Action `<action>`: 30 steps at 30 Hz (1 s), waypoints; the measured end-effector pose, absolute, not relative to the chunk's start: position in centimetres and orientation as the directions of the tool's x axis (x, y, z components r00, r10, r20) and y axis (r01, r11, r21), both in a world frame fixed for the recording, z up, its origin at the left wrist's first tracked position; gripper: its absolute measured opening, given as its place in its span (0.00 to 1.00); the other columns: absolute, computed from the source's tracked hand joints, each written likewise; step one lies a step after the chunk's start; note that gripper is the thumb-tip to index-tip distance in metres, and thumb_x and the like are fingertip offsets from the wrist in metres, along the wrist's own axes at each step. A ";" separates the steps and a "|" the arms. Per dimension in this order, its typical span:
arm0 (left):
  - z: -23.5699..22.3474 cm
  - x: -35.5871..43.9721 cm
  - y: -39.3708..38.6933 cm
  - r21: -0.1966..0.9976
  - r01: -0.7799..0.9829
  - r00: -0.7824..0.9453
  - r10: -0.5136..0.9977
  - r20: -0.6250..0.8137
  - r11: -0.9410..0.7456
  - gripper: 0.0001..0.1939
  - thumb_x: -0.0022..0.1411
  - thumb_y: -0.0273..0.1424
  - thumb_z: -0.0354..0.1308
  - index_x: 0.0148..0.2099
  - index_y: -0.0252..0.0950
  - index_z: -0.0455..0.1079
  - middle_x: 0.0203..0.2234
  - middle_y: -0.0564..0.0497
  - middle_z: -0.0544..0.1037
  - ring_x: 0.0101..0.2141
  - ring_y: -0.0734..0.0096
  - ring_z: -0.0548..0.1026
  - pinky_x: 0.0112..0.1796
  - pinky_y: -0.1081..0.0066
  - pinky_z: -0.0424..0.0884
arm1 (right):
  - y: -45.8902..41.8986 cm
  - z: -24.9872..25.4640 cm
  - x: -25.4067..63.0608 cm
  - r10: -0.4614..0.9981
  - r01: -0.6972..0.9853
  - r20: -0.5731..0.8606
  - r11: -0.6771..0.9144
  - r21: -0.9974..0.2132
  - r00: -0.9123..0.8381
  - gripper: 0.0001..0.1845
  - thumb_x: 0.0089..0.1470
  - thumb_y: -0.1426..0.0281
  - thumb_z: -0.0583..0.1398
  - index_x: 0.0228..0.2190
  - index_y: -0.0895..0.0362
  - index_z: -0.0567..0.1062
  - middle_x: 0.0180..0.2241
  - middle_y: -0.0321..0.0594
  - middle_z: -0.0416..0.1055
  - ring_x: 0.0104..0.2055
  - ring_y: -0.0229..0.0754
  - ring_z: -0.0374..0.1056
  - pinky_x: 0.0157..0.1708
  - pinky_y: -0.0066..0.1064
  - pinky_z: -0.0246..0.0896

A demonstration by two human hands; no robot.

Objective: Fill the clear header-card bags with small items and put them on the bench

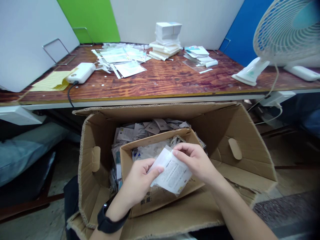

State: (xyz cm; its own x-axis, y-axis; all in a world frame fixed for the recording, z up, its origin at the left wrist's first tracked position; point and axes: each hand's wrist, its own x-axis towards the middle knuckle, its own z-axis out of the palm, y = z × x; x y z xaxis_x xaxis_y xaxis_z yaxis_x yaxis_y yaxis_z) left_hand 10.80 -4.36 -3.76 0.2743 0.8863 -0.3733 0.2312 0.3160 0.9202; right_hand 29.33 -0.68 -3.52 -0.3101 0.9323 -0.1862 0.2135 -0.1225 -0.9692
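Between my two hands is a clear plastic packet with a white printed card (172, 171) in it, tilted over the boxes. My left hand (141, 176), with a black band on the wrist, pinches the packet's left edge between thumb and fingers. At its upper right corner, my right hand (193, 160) pinches the packet too. Below sits a small cardboard box (160, 203) with clear plastic pieces (150, 150) inside. It rests in a large open cardboard box (222, 136), among several bagged packets with printed cards (126, 134).
A wooden table (162, 85) stands beyond the box. On it are a pile of plastic bags (122, 56), stacked white cards (168, 33), a smaller stack of packets (198, 55), a white device with a cable (81, 73), yellow paper (50, 81) and a fan (287, 33).
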 end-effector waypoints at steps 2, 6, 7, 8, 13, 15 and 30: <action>-3.7 10.8 -4.3 0.917 0.215 0.295 0.873 -0.389 0.336 0.15 0.56 0.38 0.53 0.34 0.30 0.72 0.26 0.49 0.75 0.27 0.69 0.68 0.27 0.74 0.62 | -0.7 -3.5 29.4 0.931 0.250 -0.170 -0.088 -0.964 -0.324 0.09 0.52 0.67 0.56 0.26 0.58 0.72 0.24 0.35 0.69 0.25 0.36 0.63 0.25 0.26 0.57; -3.9 11.0 -4.4 0.919 0.195 0.396 0.829 -0.395 0.344 0.12 0.54 0.32 0.55 0.39 0.31 0.73 0.30 0.48 0.77 0.32 0.65 0.72 0.32 0.72 0.66 | -0.7 -3.0 29.4 0.902 0.407 -0.042 0.152 -0.901 -0.431 0.08 0.53 0.72 0.54 0.25 0.58 0.70 0.25 0.36 0.68 0.28 0.37 0.63 0.28 0.27 0.56; -4.0 11.1 -4.4 0.923 0.199 0.393 0.836 -0.383 0.329 0.12 0.54 0.31 0.55 0.41 0.32 0.73 0.31 0.48 0.77 0.33 0.64 0.72 0.33 0.71 0.66 | -0.7 -2.9 29.3 0.881 0.443 -0.008 0.230 -0.866 -0.473 0.08 0.53 0.73 0.54 0.24 0.58 0.69 0.25 0.36 0.68 0.28 0.37 0.63 0.28 0.27 0.55; -4.2 11.2 -4.4 0.927 0.210 0.369 0.853 -0.368 0.309 0.13 0.54 0.31 0.56 0.42 0.33 0.73 0.33 0.47 0.77 0.35 0.63 0.72 0.34 0.71 0.67 | -0.7 -2.8 29.3 0.859 0.476 0.018 0.301 -0.827 -0.512 0.08 0.53 0.75 0.53 0.25 0.58 0.69 0.26 0.36 0.68 0.28 0.37 0.63 0.29 0.27 0.55; -4.6 11.9 -4.3 0.934 0.260 0.295 0.901 -0.320 0.246 0.12 0.55 0.32 0.55 0.40 0.34 0.74 0.31 0.48 0.78 0.34 0.64 0.73 0.35 0.71 0.66 | -0.7 -3.1 29.1 0.747 0.593 0.016 0.540 -0.598 -0.665 0.08 0.53 0.77 0.54 0.24 0.58 0.70 0.24 0.37 0.68 0.28 0.38 0.62 0.33 0.30 0.53; -4.8 12.1 -4.2 0.924 0.311 0.289 0.904 -0.315 0.222 0.11 0.56 0.32 0.52 0.35 0.33 0.75 0.26 0.49 0.77 0.29 0.66 0.72 0.31 0.72 0.65 | -0.7 -3.5 28.9 0.714 0.596 0.010 0.592 -0.543 -0.700 0.09 0.53 0.77 0.54 0.23 0.58 0.69 0.23 0.36 0.67 0.27 0.38 0.61 0.34 0.31 0.53; -5.3 12.1 -3.8 0.826 -0.530 -0.316 0.859 -0.403 0.193 0.08 0.52 0.30 0.61 0.33 0.30 0.71 0.29 0.47 0.79 0.30 0.70 0.77 0.36 0.70 0.72 | -1.4 -5.8 27.6 0.917 0.193 -0.358 -0.325 -0.926 -0.177 0.35 0.42 0.59 0.64 0.49 0.59 0.58 0.44 0.51 0.65 0.40 0.47 0.68 0.38 0.41 0.65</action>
